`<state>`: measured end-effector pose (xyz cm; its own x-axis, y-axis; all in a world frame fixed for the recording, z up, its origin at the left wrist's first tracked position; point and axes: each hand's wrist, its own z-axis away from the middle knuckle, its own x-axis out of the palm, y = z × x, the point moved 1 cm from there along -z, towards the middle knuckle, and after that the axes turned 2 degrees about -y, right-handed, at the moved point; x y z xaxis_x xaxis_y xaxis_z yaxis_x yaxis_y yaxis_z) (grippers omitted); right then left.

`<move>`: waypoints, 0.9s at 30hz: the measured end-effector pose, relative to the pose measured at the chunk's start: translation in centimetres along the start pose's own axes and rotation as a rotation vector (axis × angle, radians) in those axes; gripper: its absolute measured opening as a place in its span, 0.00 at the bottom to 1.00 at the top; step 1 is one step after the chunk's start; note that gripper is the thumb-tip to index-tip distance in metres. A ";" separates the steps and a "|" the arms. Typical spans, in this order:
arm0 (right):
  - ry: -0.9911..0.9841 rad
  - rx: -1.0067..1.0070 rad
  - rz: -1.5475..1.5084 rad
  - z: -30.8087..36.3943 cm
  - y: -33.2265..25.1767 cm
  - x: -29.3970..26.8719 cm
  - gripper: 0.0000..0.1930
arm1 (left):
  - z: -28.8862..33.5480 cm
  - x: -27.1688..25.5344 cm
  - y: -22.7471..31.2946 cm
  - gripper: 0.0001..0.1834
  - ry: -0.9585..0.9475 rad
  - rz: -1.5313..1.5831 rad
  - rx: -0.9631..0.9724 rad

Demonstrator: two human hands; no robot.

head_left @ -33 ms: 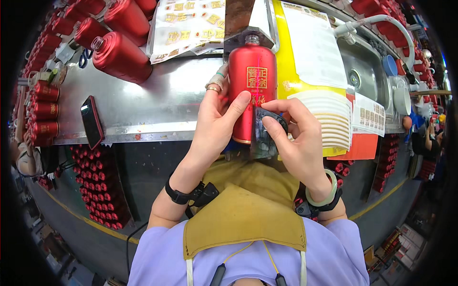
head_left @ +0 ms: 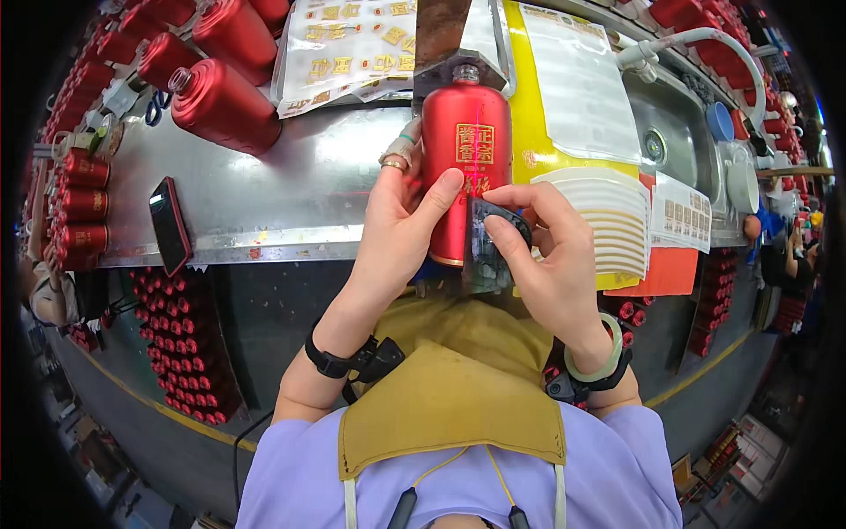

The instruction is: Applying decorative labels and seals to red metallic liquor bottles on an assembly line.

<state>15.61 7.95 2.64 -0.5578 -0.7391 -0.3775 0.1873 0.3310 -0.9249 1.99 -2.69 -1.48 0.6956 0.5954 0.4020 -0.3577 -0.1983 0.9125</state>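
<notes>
A matte red bottle (head_left: 467,115) with gold lettering and an uncapped clear glass neck lies in front of me, neck pointing away. My left hand (head_left: 404,207) is closed round its left side, thumb on top; one fingertip is wrapped in a pale covering. A thin bright line runs lengthwise down the bottle. My right hand (head_left: 555,238) pinches a dark, partly see-through flat piece (head_left: 489,251) with a curved black edge, against the bottle's lower right side. The exact kind of this piece cannot be made out. My right fingertips are at the lower gold lettering.
A phone (head_left: 169,225) lies on the metal bench (head_left: 308,194), left. Behind it stand more red bottles (head_left: 225,110) and blue-handled scissors (head_left: 158,107). Sheets of gold labels (head_left: 352,44) lie at the back. Right are stacked curved white strips (head_left: 608,220), a yellow board (head_left: 529,132) and a sink (head_left: 670,123).
</notes>
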 end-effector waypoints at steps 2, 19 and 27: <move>0.006 -0.008 0.014 0.0 -0.1 0.1 0.09 | 0.0 0.0 -0.1 0.35 0.003 -0.001 -0.002; 0.112 0.015 -0.246 -4.0 0.4 -4.0 0.09 | -0.5 -1.6 1.1 0.31 0.091 0.086 -0.115; -0.123 0.186 -0.256 -5.1 2.1 -1.0 0.22 | -0.4 -0.3 0.4 0.38 -0.013 0.087 -0.061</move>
<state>12.41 12.38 1.36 -0.5066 -0.8532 -0.1241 0.2039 0.0213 -0.9788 1.37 -2.60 -1.24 0.6682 0.5675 0.4811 -0.4545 -0.2007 0.8679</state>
